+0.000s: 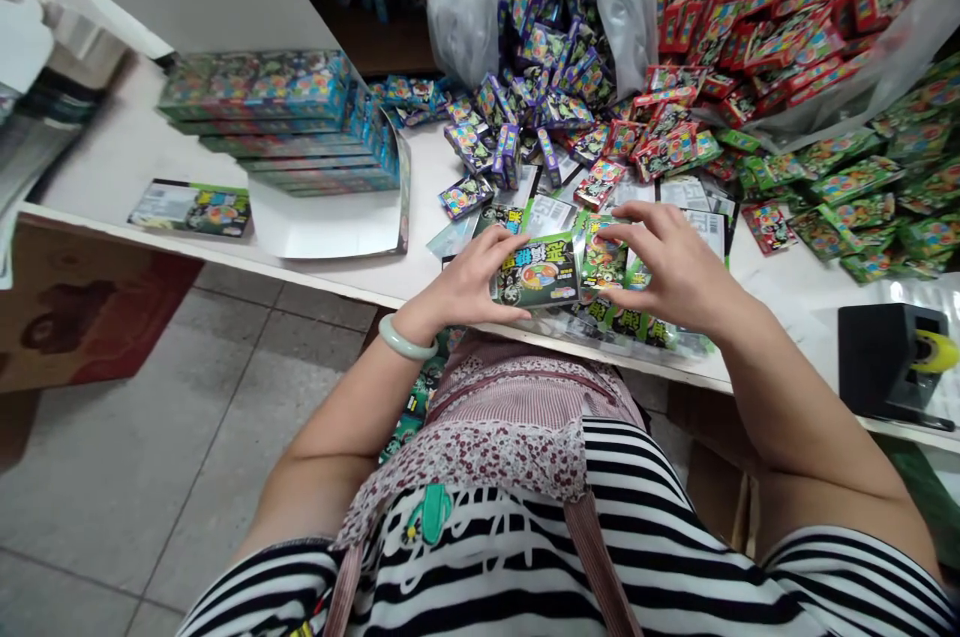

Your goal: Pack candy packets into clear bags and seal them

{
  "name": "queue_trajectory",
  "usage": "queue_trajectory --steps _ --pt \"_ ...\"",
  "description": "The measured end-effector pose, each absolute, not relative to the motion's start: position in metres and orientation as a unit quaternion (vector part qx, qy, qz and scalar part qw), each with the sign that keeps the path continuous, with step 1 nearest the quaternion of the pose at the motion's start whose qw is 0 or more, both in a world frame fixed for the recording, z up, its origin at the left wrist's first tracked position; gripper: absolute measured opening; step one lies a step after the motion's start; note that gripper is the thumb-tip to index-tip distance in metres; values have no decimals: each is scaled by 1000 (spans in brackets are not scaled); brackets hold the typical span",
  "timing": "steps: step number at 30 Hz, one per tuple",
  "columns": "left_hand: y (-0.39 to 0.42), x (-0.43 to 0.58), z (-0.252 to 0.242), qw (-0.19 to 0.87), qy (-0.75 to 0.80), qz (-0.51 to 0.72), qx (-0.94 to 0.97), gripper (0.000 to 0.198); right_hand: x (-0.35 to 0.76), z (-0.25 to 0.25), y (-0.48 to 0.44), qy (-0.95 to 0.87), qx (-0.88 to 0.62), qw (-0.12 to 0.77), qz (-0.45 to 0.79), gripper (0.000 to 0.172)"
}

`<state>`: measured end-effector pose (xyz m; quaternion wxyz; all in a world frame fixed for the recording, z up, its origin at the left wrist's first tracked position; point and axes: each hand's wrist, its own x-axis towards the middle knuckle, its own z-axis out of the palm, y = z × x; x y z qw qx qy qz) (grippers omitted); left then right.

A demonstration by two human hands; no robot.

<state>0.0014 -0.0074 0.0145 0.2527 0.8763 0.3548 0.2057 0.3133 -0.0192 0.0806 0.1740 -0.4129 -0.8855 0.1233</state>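
Note:
My left hand [476, 282] grips a flat black-and-green printed carton [541, 275] at its left end, thumb on top and fingers below. At the carton's right end is a small green candy-style box [602, 255]. My right hand [667, 262] curls around that small box, with fingertips at its right side and upper edge. The two pieces meet end to end; whether one is partly inside the other I cannot tell. Under both hands lie several flat clear-and-printed sleeves [652, 325].
Purple boxes [555, 47], red boxes [795, 37] and green boxes [862, 187] are heaped along the back. At left, stacked cartons [285, 117] stand in a white tray [337, 232], beside a single carton [191, 207]. A tape dispenser [885, 357] sits at right.

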Motion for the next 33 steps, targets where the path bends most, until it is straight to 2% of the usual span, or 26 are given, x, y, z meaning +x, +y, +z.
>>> queue_trajectory --steps 11,14,17,18,20,22,24,26,29,30,31,33 --pt "-14 7 5 203 366 222 881 107 306 73 -25 -901 -367 150 175 55" --pt "-17 8 5 196 361 212 887 106 306 66 -22 -898 -351 154 216 65" --pt "-20 6 5 188 376 217 881 105 307 58 -22 -874 -365 211 242 77" --pt "-21 5 5 185 383 222 877 104 305 57 -25 -861 -381 235 241 72" --pt "-21 5 4 178 392 231 872 103 299 56 -32 -836 -419 266 234 47" --pt "-20 6 3 172 386 236 875 102 290 55 -41 -829 -433 260 242 27" --pt "-19 8 2 164 372 236 882 101 286 51 -42 -829 -416 256 271 27" --pt "-16 7 1 156 366 241 885 100 301 41 -30 -801 -429 299 291 30" --pt "-13 1 2 146 383 256 875 98 369 20 0 -667 -601 385 212 29" --pt "-13 -2 2 143 391 260 871 97 399 13 9 -615 -676 376 154 28" --pt "-13 -4 2 141 397 263 868 96 429 7 17 -573 -744 327 106 26" --pt "-13 -5 1 141 400 266 866 96 479 -4 27 -498 -848 178 46 25"
